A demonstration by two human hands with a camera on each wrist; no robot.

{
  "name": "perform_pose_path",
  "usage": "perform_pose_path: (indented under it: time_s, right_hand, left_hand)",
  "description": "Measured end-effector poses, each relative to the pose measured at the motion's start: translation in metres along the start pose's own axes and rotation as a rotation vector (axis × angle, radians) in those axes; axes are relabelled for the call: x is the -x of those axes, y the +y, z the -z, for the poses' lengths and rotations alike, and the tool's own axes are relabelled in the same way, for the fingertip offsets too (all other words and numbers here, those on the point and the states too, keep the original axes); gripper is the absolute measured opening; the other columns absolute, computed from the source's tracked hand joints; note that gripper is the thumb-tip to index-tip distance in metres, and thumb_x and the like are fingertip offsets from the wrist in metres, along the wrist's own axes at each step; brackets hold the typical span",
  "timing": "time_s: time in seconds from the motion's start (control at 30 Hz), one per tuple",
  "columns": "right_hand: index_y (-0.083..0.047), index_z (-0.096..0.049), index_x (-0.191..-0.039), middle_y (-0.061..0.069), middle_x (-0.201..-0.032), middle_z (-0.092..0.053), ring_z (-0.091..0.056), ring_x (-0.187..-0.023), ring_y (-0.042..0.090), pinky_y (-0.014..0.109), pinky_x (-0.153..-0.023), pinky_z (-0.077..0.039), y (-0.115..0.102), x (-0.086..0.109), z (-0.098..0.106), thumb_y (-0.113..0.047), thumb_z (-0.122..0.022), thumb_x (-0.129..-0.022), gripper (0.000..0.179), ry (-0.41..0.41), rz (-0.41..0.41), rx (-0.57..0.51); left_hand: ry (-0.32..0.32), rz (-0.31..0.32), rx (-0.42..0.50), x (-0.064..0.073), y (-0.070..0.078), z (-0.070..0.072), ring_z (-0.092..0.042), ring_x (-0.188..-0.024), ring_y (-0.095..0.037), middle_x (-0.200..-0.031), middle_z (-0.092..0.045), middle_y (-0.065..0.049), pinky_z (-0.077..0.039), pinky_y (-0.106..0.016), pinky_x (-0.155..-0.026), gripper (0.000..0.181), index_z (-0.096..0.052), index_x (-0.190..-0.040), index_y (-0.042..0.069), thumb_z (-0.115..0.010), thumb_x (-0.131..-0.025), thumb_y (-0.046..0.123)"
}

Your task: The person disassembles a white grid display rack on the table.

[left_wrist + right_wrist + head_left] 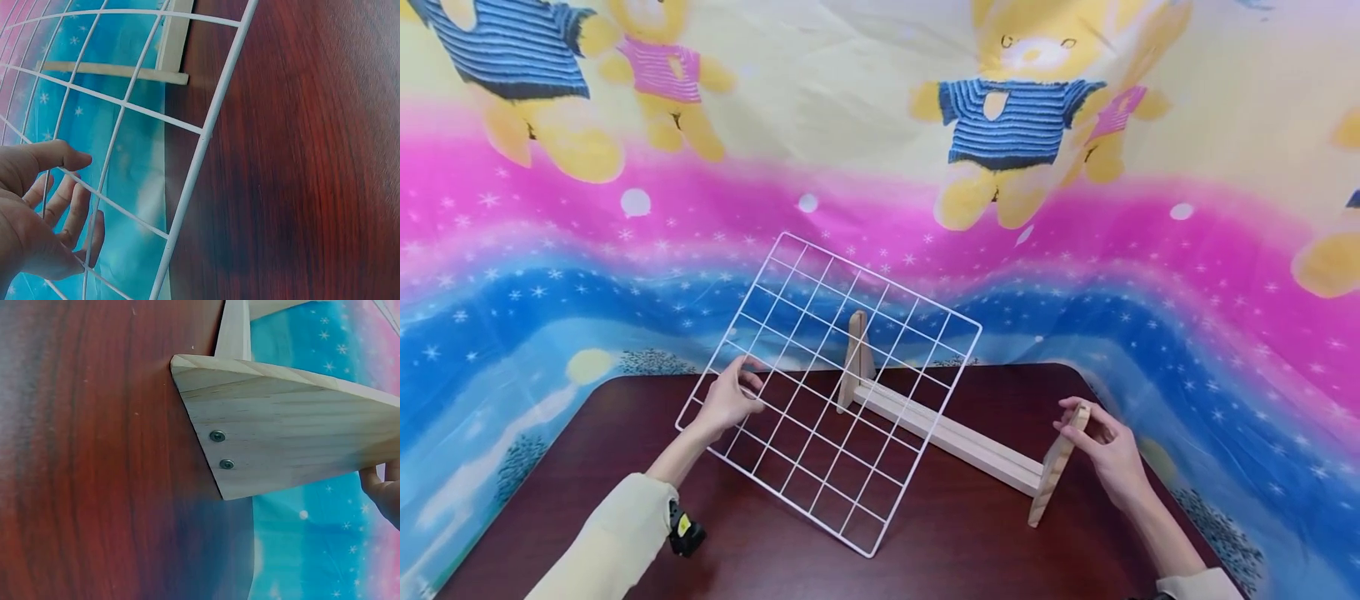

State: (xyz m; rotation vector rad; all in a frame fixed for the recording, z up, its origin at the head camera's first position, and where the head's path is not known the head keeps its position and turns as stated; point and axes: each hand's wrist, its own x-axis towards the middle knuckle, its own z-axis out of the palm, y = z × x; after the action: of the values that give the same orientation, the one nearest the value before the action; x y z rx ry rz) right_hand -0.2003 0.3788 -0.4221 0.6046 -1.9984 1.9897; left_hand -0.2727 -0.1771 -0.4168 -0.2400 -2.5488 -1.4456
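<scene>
A white wire grid panel [926, 442] is held tilted by my left hand [727, 402], near its lower left edge. In the left wrist view the fingers [80, 206] curl through the openings around the wires. Behind the grid stands a wooden frame with a long crossbar [970, 446] between two upright end boards. My right hand [1111, 458] pinches the top of the right end board [1052, 477] between thumb and fingers. Two metal bolts [217, 436] show on that board's outer face in the right wrist view. The far left end board [850, 375] is seen partly through the grid.
Under everything is a dark reddish-brown table [760, 533] with rounded back corners. A patterned cloth [850, 100] with bears and snowflakes hangs close behind it and along the sides. A small black device [685, 532] is strapped to the left wrist.
</scene>
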Motion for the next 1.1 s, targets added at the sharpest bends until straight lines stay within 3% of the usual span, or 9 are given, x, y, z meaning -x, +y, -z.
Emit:
perform_pose_path:
  time_s: [0.23,0.5,0.87,1.1]
  right_hand:
    - [0.014,-0.049,-0.124,0.005,-0.111,-0.061,-0.067,-0.1,0.014,0.022,-0.085,-0.049,-0.002,0.007,0.009,0.013,-0.052,-0.093,0.032,0.015,0.01,0.009]
    - [0.016,-0.049,-0.123,0.003,-0.106,-0.062,-0.068,-0.097,0.013,0.022,-0.085,-0.049,-0.006,0.016,0.018,0.015,-0.053,-0.091,0.032,0.036,0.017,-0.006]
    - [0.019,-0.05,-0.122,0.004,-0.109,-0.061,-0.068,-0.096,0.013,0.026,-0.085,-0.049,-0.008,0.019,0.03,0.017,-0.053,-0.09,0.032,0.038,0.043,-0.052]
    - [0.013,-0.056,-0.12,0.003,-0.102,-0.063,-0.066,-0.095,0.01,0.02,-0.082,-0.049,-0.012,0.029,0.04,0.015,-0.059,-0.088,0.033,0.118,0.008,-0.018]
  left_hand:
    - [-0.009,0.011,-0.031,0.005,0.003,-0.004,-0.055,-0.069,-0.021,-0.091,-0.059,-0.019,-0.046,-0.03,-0.061,0.05,-0.047,-0.103,0.001,-0.069,-0.063,-0.017]
    - [-0.052,0.022,-0.049,0.014,0.001,-0.012,-0.054,-0.082,-0.029,-0.088,-0.058,-0.02,-0.043,-0.033,-0.068,0.047,-0.045,-0.098,-0.001,-0.069,-0.061,-0.018]
    - [-0.112,0.055,-0.014,0.029,0.001,-0.021,-0.053,-0.073,-0.022,-0.09,-0.055,-0.02,-0.044,-0.031,-0.061,0.046,-0.042,-0.097,-0.003,-0.068,-0.062,-0.018]
    - [-0.155,0.03,0.017,0.039,0.004,-0.031,-0.054,-0.064,-0.02,-0.09,-0.055,-0.026,-0.045,-0.029,-0.057,0.048,-0.042,-0.098,-0.003,-0.068,-0.06,-0.019]
